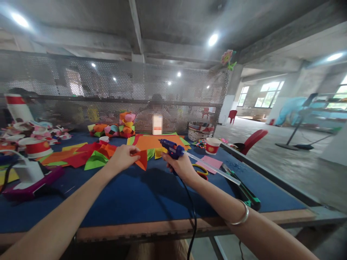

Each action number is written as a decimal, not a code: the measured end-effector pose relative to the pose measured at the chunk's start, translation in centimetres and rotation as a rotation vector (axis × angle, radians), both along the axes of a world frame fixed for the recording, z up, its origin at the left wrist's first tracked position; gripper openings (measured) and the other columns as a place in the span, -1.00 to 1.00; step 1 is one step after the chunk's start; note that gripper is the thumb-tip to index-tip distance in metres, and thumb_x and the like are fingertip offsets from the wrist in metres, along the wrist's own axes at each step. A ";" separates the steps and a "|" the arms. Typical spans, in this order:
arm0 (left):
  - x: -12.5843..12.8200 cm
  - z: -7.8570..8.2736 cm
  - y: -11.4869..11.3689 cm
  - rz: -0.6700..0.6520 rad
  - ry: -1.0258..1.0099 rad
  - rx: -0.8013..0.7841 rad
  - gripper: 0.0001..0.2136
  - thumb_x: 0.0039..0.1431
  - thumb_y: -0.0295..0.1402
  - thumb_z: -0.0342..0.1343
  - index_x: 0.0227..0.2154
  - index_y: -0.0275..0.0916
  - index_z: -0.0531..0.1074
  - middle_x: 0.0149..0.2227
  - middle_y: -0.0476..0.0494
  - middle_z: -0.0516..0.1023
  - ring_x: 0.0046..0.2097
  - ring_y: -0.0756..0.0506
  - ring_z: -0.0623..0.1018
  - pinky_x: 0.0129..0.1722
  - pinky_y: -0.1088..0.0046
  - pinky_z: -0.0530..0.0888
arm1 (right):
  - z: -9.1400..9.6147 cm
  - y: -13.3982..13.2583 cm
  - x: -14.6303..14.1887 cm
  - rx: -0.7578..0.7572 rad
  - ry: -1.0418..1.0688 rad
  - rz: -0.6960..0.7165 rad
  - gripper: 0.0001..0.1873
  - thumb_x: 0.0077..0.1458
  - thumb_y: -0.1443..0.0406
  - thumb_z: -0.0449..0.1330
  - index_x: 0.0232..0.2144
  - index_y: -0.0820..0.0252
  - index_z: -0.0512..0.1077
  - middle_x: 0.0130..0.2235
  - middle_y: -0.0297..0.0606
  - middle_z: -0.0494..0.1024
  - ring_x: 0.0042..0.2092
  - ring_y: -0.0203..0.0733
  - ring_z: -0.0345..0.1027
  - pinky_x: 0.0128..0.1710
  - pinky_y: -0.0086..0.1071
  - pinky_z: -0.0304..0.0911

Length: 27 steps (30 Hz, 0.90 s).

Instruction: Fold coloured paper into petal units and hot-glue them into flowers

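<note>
Your left hand (123,159) is pinching a folded orange paper (142,162) mid-frame, its fingers hiding one side. Blue tabletop (121,202) is spreading between your forearms to the wooden front edge (135,230). Right of centre, your right hand (183,165) is gripping a glue gun (170,147), covering the handle; its print is too small to read. A black cord (193,216) is running off the bottom. Beyond, a cup (213,146) is bearing an unreadable emblem.

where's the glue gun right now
In the head view, the blue glue gun is near the middle, held in the person's right grip, to the right of the folded orange paper.
</note>
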<state>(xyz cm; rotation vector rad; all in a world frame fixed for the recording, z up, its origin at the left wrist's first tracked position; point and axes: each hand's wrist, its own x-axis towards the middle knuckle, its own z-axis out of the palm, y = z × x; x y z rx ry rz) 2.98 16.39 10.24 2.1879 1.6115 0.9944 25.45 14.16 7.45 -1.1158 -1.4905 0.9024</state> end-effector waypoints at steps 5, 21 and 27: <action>2.9 -1.9 -1.6 -0.120 -0.119 -0.021 -0.90 0.00 -0.38 0.14 -0.49 -0.23 0.56 -0.53 -0.03 0.58 -0.44 -0.08 0.53 -0.41 0.45 0.38 | -0.2 -0.1 -0.1 0.047 -0.065 0.026 -0.63 -0.15 0.03 0.37 -0.46 0.16 0.40 -0.45 -0.36 0.46 -0.56 -0.37 0.23 -0.57 -0.42 0.16; -8.1 0.7 1.8 0.514 0.428 0.056 -0.86 0.16 -0.39 0.14 -0.49 -0.30 0.43 -0.19 -0.31 0.59 0.11 -0.45 0.43 0.08 0.03 0.34 | -0.1 0.3 0.2 0.034 -0.180 -0.141 -0.80 -0.18 0.22 0.33 -0.50 0.13 0.39 -0.47 -0.38 0.45 -0.38 -0.21 0.32 -0.31 -0.34 0.19; -6.9 1.0 1.5 0.453 0.443 0.077 -0.86 0.19 -0.52 0.04 -0.28 -0.37 0.50 -0.10 -0.32 0.59 0.03 -0.36 0.50 0.16 -0.06 0.27 | 0.2 0.1 0.1 0.025 -0.176 -0.166 -0.81 -0.17 0.23 0.34 -0.51 0.14 0.39 -0.45 -0.37 0.46 -0.36 -0.21 0.33 -0.29 -0.33 0.20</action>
